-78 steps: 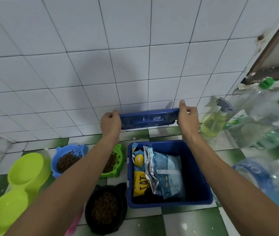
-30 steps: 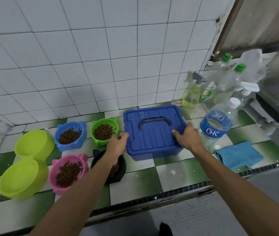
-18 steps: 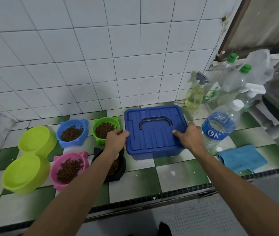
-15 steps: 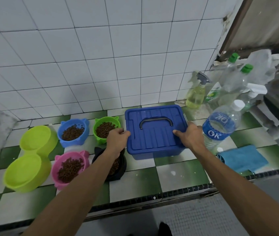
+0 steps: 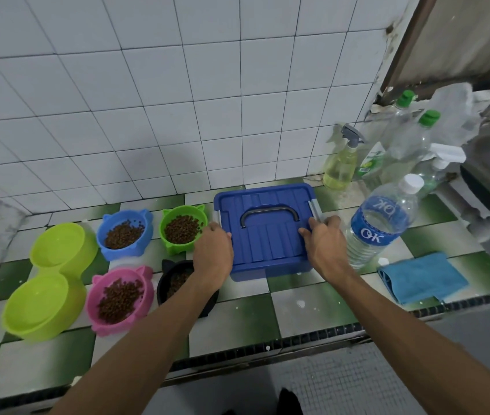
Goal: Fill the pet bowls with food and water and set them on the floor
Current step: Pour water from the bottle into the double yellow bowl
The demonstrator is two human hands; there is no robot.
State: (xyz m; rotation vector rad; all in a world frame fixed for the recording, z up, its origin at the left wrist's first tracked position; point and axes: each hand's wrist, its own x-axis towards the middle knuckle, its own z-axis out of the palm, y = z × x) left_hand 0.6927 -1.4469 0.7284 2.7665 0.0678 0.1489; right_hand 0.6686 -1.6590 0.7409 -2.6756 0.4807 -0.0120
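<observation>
On the green-and-white tiled ledge, several cat-shaped bowls hold brown kibble: a blue bowl (image 5: 124,233), a green bowl (image 5: 182,229), a pink bowl (image 5: 119,298) and a black bowl (image 5: 174,281) partly hidden by my left forearm. A lime double bowl (image 5: 55,280) at the left is empty. The blue storage box (image 5: 267,235) has its lid on, handle lying flat. My left hand (image 5: 212,256) grips the box's left edge by the grey latch. My right hand (image 5: 326,247) grips the right edge at the other latch. A large water bottle (image 5: 378,226) stands right of the box.
A blue cloth (image 5: 420,277) lies at the right near the ledge's front edge. A yellow spray bottle (image 5: 341,166) and green-capped bottles (image 5: 417,136) stand against the back wall. The tiled wall closes the back, a grey mat lies below the ledge.
Both hands held the lid above the open box of food bags, then set it on the box. They have since slid back along the sides to the latches.
</observation>
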